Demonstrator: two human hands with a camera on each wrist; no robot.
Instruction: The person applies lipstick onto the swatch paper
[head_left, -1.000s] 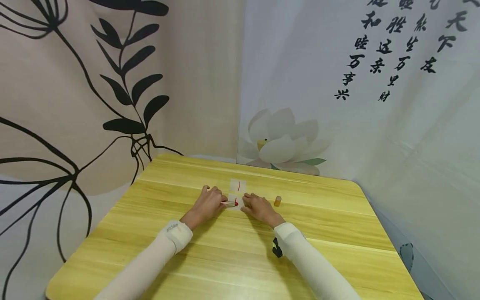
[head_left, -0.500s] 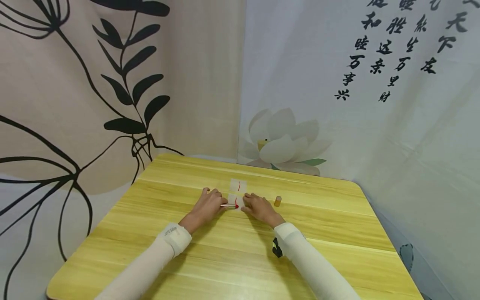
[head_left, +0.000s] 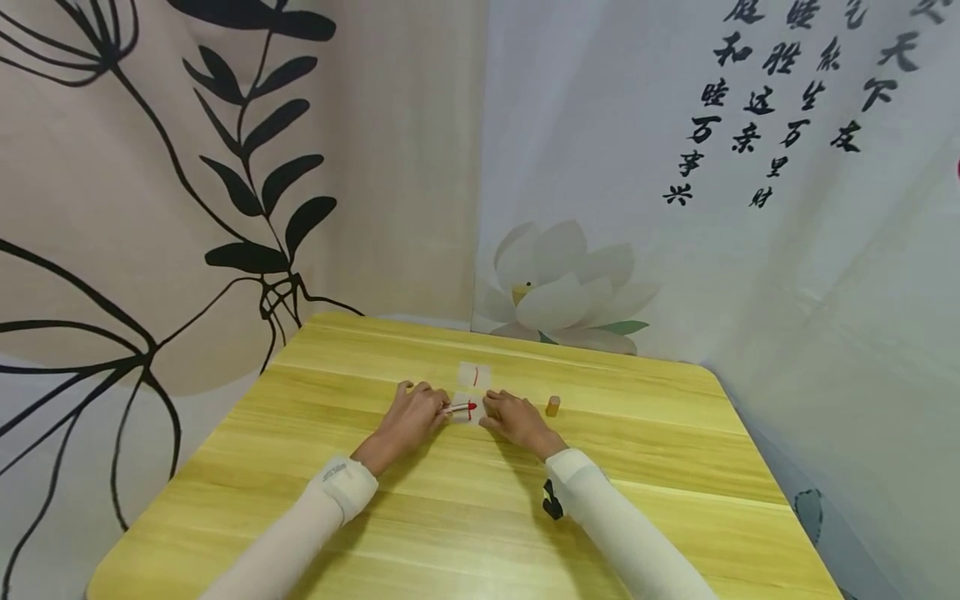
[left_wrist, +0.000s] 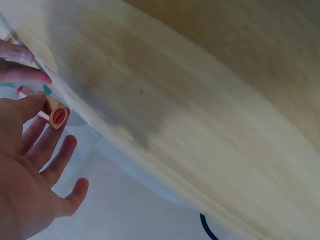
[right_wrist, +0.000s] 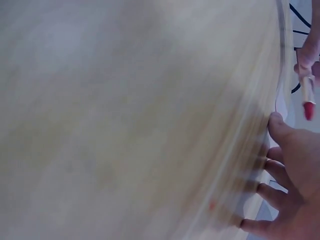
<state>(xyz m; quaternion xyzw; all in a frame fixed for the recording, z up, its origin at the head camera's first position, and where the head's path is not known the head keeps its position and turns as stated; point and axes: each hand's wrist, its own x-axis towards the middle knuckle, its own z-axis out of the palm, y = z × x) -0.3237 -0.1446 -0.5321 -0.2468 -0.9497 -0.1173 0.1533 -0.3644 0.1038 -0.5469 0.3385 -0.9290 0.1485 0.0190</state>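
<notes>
My left hand pinches a lipstick between thumb and fingers, its red tip pointing right. In the left wrist view the lipstick's base shows a red oval, and the other fingers spread loosely. Below the tip lies a small pale sheet of paper with a red stroke, which the tip overlaps in the head view. My right hand rests its fingertips at the sheet's right edge. Its fingers are extended and hold nothing in the right wrist view, where the lipstick's red tip appears beyond the thumb.
A second pale sheet with a red stroke lies just behind the first. Right of my right hand stands a small orange-brown cap. The wooden table has rounded corners and meets a printed curtain at its back.
The lipstick tip first moved toward me along the near sheet, lengthening the red stroke, then shifted back over the stroke's middle. My right hand stays at the sheet. The head view tilted slightly.
</notes>
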